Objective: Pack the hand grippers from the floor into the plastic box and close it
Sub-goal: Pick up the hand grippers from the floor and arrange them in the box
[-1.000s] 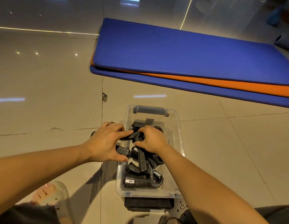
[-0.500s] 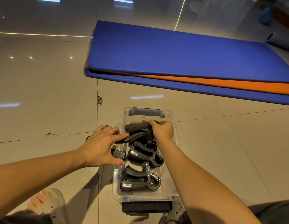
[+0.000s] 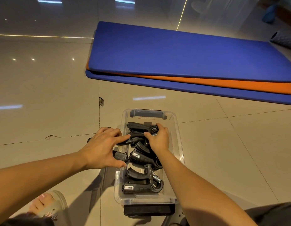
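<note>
Head view, read from the left of the frame: a sandalled foot point(image 3: 50, 203) showed at the lower left on the tiled floor point(image 3: 43, 103); the left hand point(image 3: 100, 149) lay at centre-left with its fingers spread and fairly straight over the outer gripper point(image 3: 120, 156), forefinger along one handle, thumb under the other; I could not tell whether that hand squeezed it or only pressed on it.

The outer gripper's handles pointed right, toward the plastic box point(image 3: 141, 201); a dark end showed from under the palm on the left; whether the handles had crossed the clear left wall or only showed through it could not be told. By my reading the coming move was a short shift rightward, and the left hand was the nearer one for it.

The box stood open-topped at lower centre, a dark latch point(image 3: 148, 113) at its far end; inside lay the far gripper point(image 3: 135, 125) with its handle across the box, the middle gripper point(image 3: 139, 158), and the near gripper point(image 3: 141, 188) with its spring to the right. The right hand point(image 3: 158, 140) was curled round the far gripper's coil end, thumb against the handle.

Stacked blue and orange mats point(image 3: 174, 51) filled the upper right.
</note>
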{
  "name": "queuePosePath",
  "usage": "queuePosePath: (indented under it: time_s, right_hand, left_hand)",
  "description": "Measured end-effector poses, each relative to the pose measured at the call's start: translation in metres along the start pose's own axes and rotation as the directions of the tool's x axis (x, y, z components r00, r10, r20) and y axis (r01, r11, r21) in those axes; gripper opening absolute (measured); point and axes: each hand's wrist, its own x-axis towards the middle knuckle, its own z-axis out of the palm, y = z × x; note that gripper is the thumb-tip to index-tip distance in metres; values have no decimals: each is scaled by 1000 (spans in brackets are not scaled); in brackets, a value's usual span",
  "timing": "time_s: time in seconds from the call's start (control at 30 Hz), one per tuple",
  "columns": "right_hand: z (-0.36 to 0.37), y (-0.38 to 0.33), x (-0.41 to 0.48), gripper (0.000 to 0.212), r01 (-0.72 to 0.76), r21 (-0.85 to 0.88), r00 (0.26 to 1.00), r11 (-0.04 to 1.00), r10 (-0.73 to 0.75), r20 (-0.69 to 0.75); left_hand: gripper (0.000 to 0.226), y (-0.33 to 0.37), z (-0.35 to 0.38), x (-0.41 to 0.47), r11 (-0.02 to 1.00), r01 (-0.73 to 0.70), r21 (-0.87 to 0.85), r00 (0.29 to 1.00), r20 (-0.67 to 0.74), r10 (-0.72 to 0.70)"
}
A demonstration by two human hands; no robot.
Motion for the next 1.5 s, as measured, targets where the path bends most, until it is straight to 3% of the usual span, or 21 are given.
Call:
queuePosePath:
  time_s: [0.17,0.33,0.43,0.83,0.93,1.13,1.5]
  right_hand:
    - [0,12,5,79,88,-143,995,986,-82,49]
    - [3,12,12,74,173,-434,985,884,-159,69]
    - [2,11,14,68,205,-496,978,844,-194,75]
    - [-12,15,20,48,304,-532,953,790,-248,176]
    - [-10,16,16,54,328,-549,945,769,-275,179]
    - [-11,18,15,57,248,-432,969,867,-217,120]
    - [-19,20,1,74,258,-388,966,885,-223,133]
  left_hand:
    - [99,0,0,-2,1000,-3,-5,1000,-3,3]
    - [99,0,0,-2,1000,3,-2,1000,-7,-3]
    - [98,0,0,-2,1000,0,-11,1000,-14,0]
    - [99,0,0,-2,1000,0,-8,1000,-11,0]
    - [99,1,-2,-1,1000,-4,-1,1000,-9,4]
    - [99,1,-2,0,1000,-5,3,1000,-2,5]
    - [101,2,-5,3,998,-24,63,1000,19,22]
